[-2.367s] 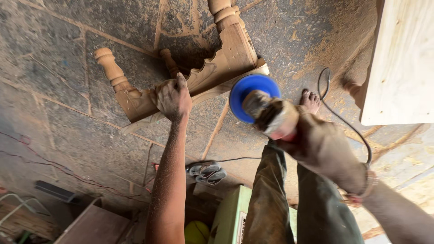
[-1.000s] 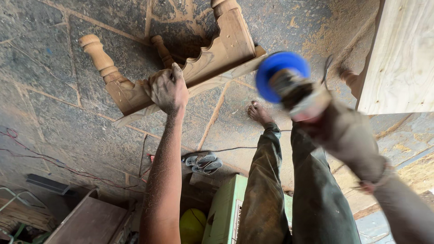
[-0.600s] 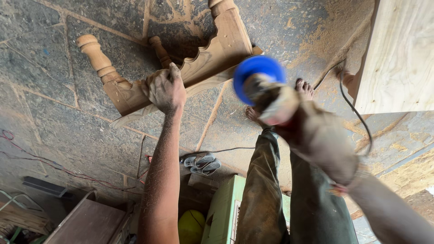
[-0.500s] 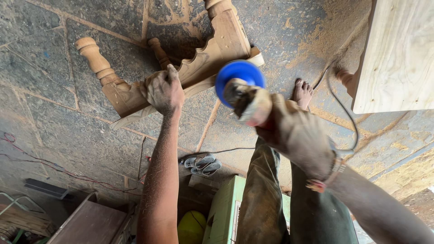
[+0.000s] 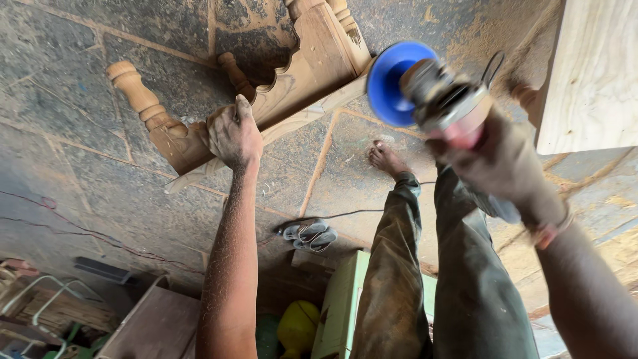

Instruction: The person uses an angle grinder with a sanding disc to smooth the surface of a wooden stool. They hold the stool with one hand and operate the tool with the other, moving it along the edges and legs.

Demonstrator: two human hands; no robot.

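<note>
Left fingers (image 5: 244, 110) wrapped over the top edge of the carved frame (image 5: 312, 66), left hand (image 5: 232, 136) fully closed on it — reads to me as pinning the piece so it can't skid on the stone floor (image 5: 73, 173). Frame lies flat on the floor, turned post (image 5: 136, 96) sticking out to the left, just ahead of my bare foot (image 5: 387, 159).

Right hand (image 5: 502, 156) clenched round the grinder (image 5: 442, 100) body, fingers themselves mostly hidden. Blue disc (image 5: 389, 83) faces the frame, held just off its right end — can't tell if it touches. Cord (image 5: 352, 214) trails behind past the sandals (image 5: 309, 234), clear of the disc.
</note>
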